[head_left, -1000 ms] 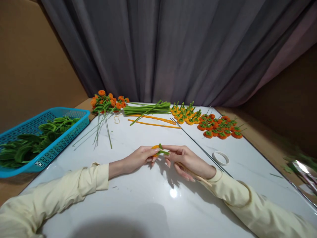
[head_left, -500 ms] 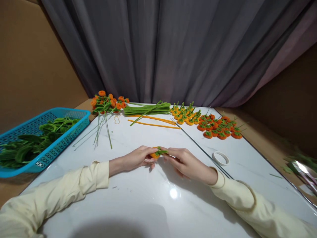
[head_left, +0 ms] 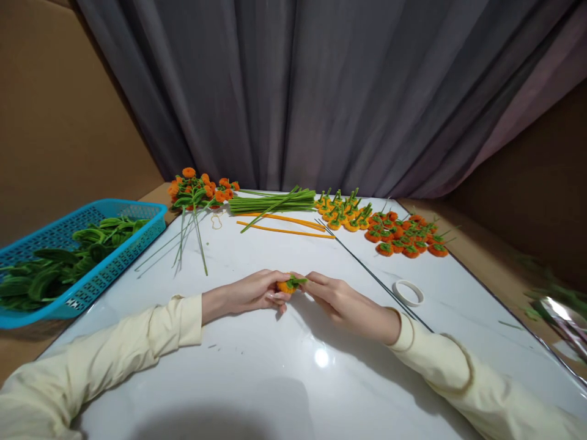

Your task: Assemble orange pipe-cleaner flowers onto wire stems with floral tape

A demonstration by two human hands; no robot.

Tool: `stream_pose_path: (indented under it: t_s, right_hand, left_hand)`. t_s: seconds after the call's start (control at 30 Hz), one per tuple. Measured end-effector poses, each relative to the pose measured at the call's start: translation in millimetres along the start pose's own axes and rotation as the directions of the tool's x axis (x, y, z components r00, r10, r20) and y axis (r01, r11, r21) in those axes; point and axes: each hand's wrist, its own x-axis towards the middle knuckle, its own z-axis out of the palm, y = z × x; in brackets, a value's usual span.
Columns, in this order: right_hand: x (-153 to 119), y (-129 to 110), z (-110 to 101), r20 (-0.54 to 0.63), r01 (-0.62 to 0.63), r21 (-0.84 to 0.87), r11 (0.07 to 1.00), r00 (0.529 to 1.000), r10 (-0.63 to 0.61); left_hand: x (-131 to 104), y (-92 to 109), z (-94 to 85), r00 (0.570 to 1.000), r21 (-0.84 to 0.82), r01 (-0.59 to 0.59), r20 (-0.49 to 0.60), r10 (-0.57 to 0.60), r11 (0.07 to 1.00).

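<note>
A small orange-yellow flower head (head_left: 286, 286) with green pieces at its base is between my hands, above the white table (head_left: 257, 379). My left hand (head_left: 257, 292) pinches its orange part from the left. The fingers of my right hand (head_left: 337, 298) are closed on the green stem (head_left: 297, 281) on its right side. Beyond my hands lie two orange fuzzy strips (head_left: 287, 230) and a bundle of green fuzzy stems (head_left: 275, 203). To their right are yellow flower heads (head_left: 352, 225) with upright green stems and, farther right, darker orange ones (head_left: 411, 251).
At the left a blue basket (head_left: 123, 263) holds green leaves (head_left: 92, 241). Finished-looking orange flowers (head_left: 188, 173) stand at the back left. A white tape ring (head_left: 409, 293) and thin dark wires (head_left: 367, 269) lie near my right forearm. A shiny package (head_left: 562, 315) is at the right edge.
My right hand's fingers have drawn closer together around the green stem and shifted slightly left. The flower head has turned a little; my left hand has barely moved.
</note>
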Motion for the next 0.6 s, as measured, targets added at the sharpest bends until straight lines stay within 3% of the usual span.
stream_pose_path:
  t_s: [0.3,0.6]
  right_hand:
    - [-0.6,0.0,0.6,0.035,-0.025,-0.035,0.999,0.999,0.026]
    - [-3.5,0.2,2.5,0.074,-0.076,-0.105,0.992,0.994,0.084]
  left_hand:
    - [0.0,-1.3,0.7,0.990,-0.332,0.136,-0.001,-0.144,0.934]
    - [0.0,-0.7,0.3,0.988,-0.401,0.153,0.037,-0.151,0.903]
